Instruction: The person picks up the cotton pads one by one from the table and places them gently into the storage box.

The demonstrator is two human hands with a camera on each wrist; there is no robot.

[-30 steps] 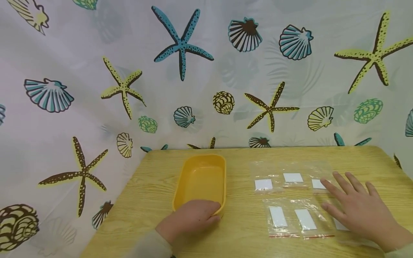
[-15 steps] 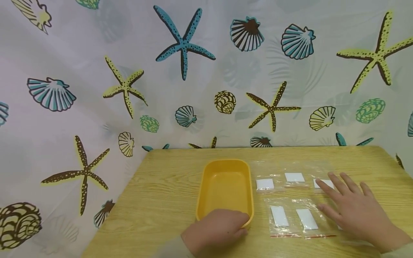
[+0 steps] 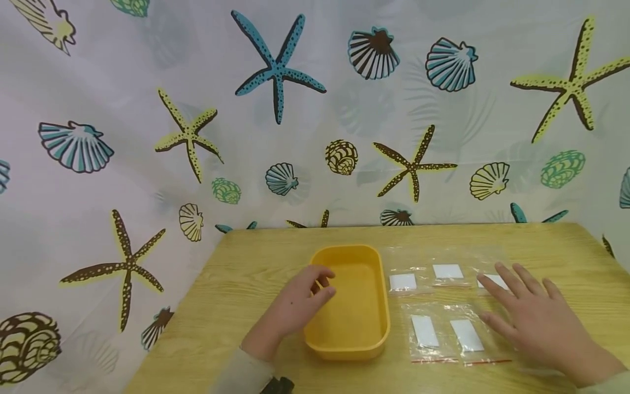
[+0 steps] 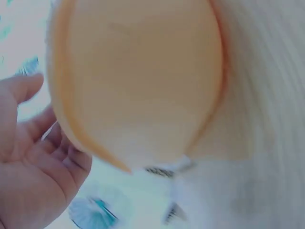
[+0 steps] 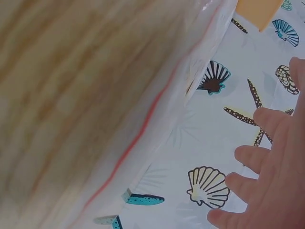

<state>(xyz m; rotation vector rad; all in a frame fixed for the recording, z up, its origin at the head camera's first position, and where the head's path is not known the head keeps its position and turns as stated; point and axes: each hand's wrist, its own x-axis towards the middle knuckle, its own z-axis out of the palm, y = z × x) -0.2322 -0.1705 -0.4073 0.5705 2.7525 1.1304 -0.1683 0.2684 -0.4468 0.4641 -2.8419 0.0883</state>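
Observation:
A yellow rectangular tray [image 3: 356, 309] sits on the table. My left hand [image 3: 294, 302] hovers over its left rim with fingers loosely curled and nothing in them. The left wrist view shows that hand [image 4: 43, 171] beside the tray's wall [image 4: 66, 86]. To the right of the tray lie several clear zip bags holding white cards, including a front-left bag [image 3: 425, 334] and a back-middle one [image 3: 447, 272]. My right hand [image 3: 538, 320] spreads flat above the rightmost bags, partly hiding a white card [image 3: 492, 281]. A red zip line [image 5: 147, 117] crosses the right wrist view.
The wooden table [image 3: 236, 306] has rounded back corners. A white curtain [image 3: 315, 98] printed with starfish and shells hangs behind it and along its left side. A dark wristband [image 3: 278, 385] shows at the left sleeve [image 3: 243, 375].
The tray slid right towards the bags, pulled by the left hand at its front rim. That hand then let go and moved to the left rim. The right hand shifted slightly left.

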